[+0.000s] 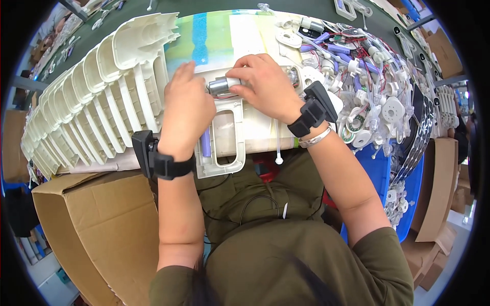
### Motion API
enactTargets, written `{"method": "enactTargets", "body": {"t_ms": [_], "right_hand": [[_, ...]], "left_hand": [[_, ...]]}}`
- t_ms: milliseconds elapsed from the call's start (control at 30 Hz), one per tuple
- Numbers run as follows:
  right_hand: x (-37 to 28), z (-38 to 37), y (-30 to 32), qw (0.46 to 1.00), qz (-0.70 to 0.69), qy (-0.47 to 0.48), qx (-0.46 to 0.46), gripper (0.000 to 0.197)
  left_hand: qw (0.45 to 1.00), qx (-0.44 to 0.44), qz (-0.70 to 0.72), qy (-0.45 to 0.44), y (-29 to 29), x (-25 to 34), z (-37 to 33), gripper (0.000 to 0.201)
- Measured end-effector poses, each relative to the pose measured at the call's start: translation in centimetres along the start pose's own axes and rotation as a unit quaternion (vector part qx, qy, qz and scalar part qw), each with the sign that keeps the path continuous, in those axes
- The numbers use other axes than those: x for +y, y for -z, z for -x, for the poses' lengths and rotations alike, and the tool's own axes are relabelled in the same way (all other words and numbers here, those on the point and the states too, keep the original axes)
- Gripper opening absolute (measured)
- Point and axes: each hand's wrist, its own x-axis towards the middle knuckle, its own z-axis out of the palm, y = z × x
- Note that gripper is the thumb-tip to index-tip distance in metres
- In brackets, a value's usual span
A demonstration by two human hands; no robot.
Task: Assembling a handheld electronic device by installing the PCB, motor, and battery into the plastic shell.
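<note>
A white plastic housing half (pixel 239 162) with a loop handle lies in front of me on the table. My left hand (pixel 190 104) is closed over its left end, with the fingertips bent past the far side and partly hidden. My right hand (pixel 266 84) pinches a small silver motor (pixel 219 85) with a white end, lying along the far part of the housing. A thin red wire runs just below the motor. In the housing, beside my left wrist, sits a purple battery (pixel 205 144). A clear plastic part (pixel 293 76) shows right of my right hand.
Nested white housing shells (pixel 109 97) stand in a long row at the left. A heap of motor assemblies, wires and white discs (pixel 393 109) covers the right side. A thin white rod (pixel 278 148) hangs at the front edge. Below are a cardboard box (pixel 109 219) and a blue bin (pixel 377 173).
</note>
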Motion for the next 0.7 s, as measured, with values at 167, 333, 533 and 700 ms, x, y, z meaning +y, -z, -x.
{"method": "enactTargets", "body": {"t_ms": [167,333,533,700], "right_hand": [[-1.1,1.8,2.0,0.996,-0.001,-0.028,0.080,0.009],[-0.8,4.0,0.8,0.998,0.041,0.017,0.038,0.012],[-0.3,4.3,0.2,0.997,0.069,0.015,0.041,0.015],[-0.6,4.3,0.3,0.996,0.082,0.002,0.029,0.017]], "left_hand": [[0.996,0.083,-0.011,-0.041,2.3,1.9,0.4,0.040],[0.997,-0.010,0.022,-0.078,0.9,2.2,-1.6,0.043],[0.995,-0.064,-0.006,-0.072,1.4,2.8,-2.8,0.038],[0.986,-0.154,-0.052,-0.042,2.0,3.9,-3.8,0.051]]}}
